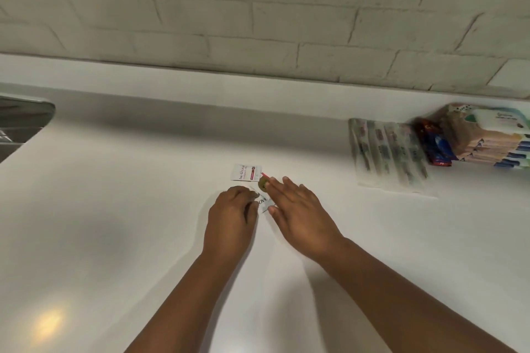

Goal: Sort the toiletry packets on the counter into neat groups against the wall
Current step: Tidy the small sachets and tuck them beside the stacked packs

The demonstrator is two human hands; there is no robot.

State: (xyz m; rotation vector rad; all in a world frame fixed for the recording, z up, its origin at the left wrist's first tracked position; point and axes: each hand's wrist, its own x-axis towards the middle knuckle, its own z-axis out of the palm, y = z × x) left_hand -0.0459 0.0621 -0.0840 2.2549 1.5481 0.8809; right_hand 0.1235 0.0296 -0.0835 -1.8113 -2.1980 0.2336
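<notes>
On the counter, hands on packets

A small white sachet with a red band lies flat mid-counter. At its 5 o'clock, touching, lies a white sachet with dark lettering, partly covered. At 3 o'clock, well apart, clear wrapped packets lie side by side.

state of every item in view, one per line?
white sachet with red band: flat on counter, untouched
white sachet: between both hands, mostly hidden
left hand: fingers curled at the white sachet's edge
right hand: fingers straight, over the white sachet
clear packets: fanned row, flat, blurred
red and blue packets: leaning beside the stack
wipes stack: piled near the wall
</notes>
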